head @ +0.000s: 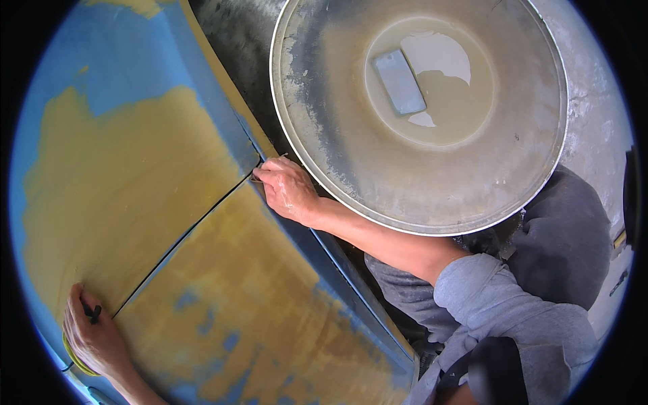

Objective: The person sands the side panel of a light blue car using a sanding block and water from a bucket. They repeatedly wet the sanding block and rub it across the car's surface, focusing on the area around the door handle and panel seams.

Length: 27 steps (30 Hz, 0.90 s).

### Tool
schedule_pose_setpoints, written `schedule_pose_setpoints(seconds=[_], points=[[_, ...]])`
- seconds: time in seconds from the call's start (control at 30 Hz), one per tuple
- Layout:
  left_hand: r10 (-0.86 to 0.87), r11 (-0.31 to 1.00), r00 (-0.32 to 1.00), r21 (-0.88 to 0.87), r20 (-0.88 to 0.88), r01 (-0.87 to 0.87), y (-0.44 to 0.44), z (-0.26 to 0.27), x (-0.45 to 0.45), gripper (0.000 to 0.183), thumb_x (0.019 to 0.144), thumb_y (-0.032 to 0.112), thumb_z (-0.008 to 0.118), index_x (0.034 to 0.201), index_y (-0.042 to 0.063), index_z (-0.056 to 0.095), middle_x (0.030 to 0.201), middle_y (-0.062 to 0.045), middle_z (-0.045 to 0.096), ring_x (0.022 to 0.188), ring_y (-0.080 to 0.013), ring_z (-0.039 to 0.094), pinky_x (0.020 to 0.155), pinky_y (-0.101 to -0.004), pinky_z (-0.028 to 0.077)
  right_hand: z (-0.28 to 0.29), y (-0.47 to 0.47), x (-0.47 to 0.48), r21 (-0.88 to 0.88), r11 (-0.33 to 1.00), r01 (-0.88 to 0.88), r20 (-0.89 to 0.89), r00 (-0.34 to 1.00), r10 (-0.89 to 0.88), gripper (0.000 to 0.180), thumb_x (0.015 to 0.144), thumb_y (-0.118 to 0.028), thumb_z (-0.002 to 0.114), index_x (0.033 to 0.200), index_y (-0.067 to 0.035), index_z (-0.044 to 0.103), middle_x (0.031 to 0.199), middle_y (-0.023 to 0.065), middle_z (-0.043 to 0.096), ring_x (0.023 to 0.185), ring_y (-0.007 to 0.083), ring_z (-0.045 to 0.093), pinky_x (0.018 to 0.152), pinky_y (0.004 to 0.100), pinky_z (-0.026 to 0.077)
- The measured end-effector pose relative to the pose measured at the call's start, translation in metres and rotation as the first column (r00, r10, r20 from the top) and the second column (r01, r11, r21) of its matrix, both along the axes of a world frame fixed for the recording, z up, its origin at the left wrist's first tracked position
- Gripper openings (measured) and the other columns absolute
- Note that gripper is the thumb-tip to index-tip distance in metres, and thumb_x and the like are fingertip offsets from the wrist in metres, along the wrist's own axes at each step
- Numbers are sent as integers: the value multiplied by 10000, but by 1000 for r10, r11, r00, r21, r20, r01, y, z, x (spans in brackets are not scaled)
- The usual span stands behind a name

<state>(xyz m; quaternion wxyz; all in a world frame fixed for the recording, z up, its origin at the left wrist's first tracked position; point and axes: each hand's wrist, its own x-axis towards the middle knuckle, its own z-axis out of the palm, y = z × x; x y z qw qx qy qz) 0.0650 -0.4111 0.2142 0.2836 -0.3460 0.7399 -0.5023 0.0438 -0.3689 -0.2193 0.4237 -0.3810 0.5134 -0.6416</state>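
Observation:
Before me is a blue vehicle body panel (131,61) with broad tan-yellow patches, wet and streaky. A dark seam (185,235) divides it from the neighbouring panel (217,283). At the seam's upper end, my right hand (289,187) pinches a thin brownish piece (257,178) against the panel edge; most of it is hidden by my fingers. My left hand (93,329) rests near the seam's lower end, curled around a yellow-green curved object (76,357). A small black piece (92,312) shows between its thumb and fingers. What the object is, I cannot tell.
A large round basin (349,167) stands close to my right forearm, with shallow murky water (455,114) in its middle. A grey-blue rectangular block (400,82) lies in the water. My grey-clad knee (557,238) is beside the basin, above a stained floor (595,101).

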Motion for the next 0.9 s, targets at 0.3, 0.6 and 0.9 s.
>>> schedule_pose_setpoints(seconds=[0.3,0.6,0.9], points=[[27,1000,1000,-1,12,-27,0,3,4,226,919,114,646,1140,67,662,1067,-117,702,935,-325,663,799,-399,520,12,-2,-9,68,970,-231,-235,942,241,238,841,8,567,1057,20,666,985,94,592,986,273,576,885,371,494],[27,999,1000,33,-4,-27,-2,-1,2,210,915,107,643,1121,72,652,1024,-128,689,918,-324,655,787,-406,511,26,-3,-8,195,916,-350,-236,890,390,328,838,-4,544,1149,84,600,1050,164,539,1029,300,514,954,351,447],[59,998,998,37,-4,-59,-4,-3,2,212,920,104,635,1129,70,652,1034,-124,695,919,-332,654,790,-414,511,29,-6,-11,281,921,-271,-317,879,355,354,840,-3,527,1170,99,604,1054,159,558,1027,303,521,934,365,450]])
